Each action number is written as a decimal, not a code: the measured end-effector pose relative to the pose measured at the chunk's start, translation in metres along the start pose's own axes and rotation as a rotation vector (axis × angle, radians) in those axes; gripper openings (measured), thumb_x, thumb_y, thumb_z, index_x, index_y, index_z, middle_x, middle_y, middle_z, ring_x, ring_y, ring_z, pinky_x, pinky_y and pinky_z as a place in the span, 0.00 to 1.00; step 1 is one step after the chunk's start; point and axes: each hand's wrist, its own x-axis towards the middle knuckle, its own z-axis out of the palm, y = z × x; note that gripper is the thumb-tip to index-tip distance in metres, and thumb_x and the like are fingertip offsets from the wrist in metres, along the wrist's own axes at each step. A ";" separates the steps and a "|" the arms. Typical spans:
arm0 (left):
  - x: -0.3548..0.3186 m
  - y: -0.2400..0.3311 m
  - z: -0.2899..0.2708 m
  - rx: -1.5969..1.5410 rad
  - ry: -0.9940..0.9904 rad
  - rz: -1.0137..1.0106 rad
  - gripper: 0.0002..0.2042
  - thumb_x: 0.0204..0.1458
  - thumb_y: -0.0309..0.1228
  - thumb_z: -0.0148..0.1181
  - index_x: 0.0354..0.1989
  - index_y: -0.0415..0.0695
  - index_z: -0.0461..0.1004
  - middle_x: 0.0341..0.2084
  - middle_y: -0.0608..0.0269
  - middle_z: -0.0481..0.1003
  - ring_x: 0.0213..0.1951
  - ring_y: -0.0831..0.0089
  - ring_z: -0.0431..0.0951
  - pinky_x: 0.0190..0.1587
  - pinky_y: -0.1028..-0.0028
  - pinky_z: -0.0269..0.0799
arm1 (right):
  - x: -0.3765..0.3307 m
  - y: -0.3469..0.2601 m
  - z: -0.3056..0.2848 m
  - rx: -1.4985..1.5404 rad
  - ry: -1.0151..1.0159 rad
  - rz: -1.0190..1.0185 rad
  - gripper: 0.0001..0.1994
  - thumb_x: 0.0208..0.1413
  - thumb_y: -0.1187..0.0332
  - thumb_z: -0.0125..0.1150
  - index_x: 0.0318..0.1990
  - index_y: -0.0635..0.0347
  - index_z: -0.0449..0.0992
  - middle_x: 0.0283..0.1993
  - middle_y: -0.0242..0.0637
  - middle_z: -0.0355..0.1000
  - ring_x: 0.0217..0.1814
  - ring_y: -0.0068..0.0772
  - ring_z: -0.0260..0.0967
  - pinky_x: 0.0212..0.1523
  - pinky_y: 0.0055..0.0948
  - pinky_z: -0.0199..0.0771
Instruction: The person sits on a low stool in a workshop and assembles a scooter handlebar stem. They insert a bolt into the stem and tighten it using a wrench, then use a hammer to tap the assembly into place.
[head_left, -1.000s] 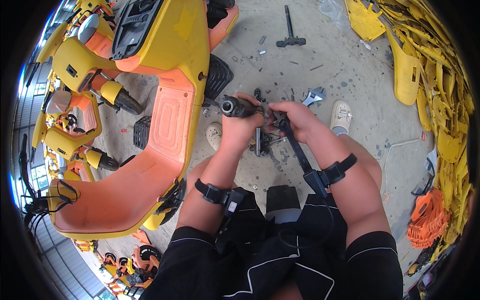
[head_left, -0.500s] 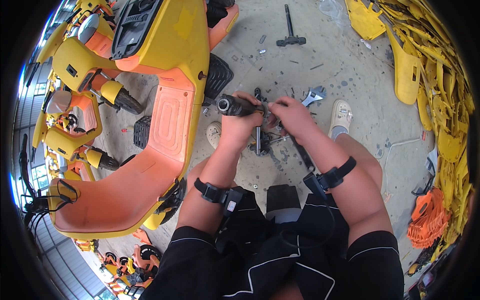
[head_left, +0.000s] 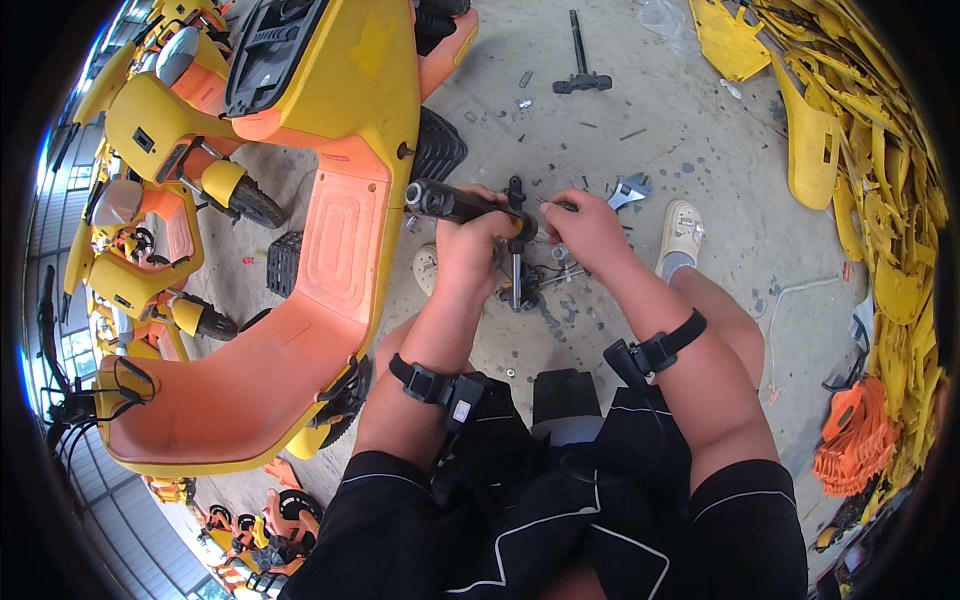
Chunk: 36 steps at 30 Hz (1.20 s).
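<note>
My left hand (head_left: 468, 235) is closed round a thick black metal tube (head_left: 445, 203), which lies roughly level with its open end pointing left. A dark ring-shaped end of this part (head_left: 524, 228) shows just right of my fingers. My right hand (head_left: 590, 230) pinches a thin dark tool (head_left: 556, 206); its narrow tip points left toward the tube's ring end, with a small gap between. Most of the tool is hidden in my fingers. Below both hands, a bright metal rod (head_left: 516, 280) and dark metal parts sit on the ground.
An adjustable wrench (head_left: 630, 190) lies beyond my right hand. Farther off is a black T-shaped fork stem (head_left: 580, 60). A yellow-and-orange scooter body (head_left: 345, 230) stands close on the left. Yellow panels (head_left: 880, 160) and stacked orange parts (head_left: 855, 440) line the right.
The tube in my left hand has shifted left and turned slightly. My right hand has drawn away from its ring end. The black handle under my right forearm is gone from sight there.
</note>
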 end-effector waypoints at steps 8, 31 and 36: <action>-0.002 -0.001 0.000 0.154 -0.062 0.088 0.18 0.32 0.11 0.58 0.34 0.42 0.70 0.35 0.59 0.74 0.37 0.69 0.74 0.38 0.72 0.71 | -0.002 -0.005 -0.003 0.376 -0.191 0.189 0.12 0.57 0.60 0.61 0.41 0.58 0.74 0.31 0.32 0.75 0.32 0.26 0.75 0.20 0.24 0.62; 0.001 0.002 0.003 0.200 -0.083 0.010 0.16 0.34 0.12 0.59 0.34 0.41 0.71 0.30 0.62 0.72 0.31 0.73 0.73 0.34 0.73 0.70 | -0.006 0.010 0.009 -0.690 0.221 -0.562 0.08 0.60 0.64 0.58 0.41 0.57 0.75 0.40 0.44 0.74 0.44 0.49 0.73 0.39 0.42 0.73; 0.001 0.002 0.005 0.066 -0.032 -0.046 0.17 0.33 0.12 0.58 0.35 0.41 0.71 0.33 0.61 0.73 0.33 0.71 0.74 0.36 0.71 0.71 | -0.007 0.012 0.009 -0.692 0.262 -0.578 0.08 0.59 0.66 0.60 0.41 0.58 0.75 0.38 0.41 0.76 0.41 0.47 0.74 0.37 0.41 0.72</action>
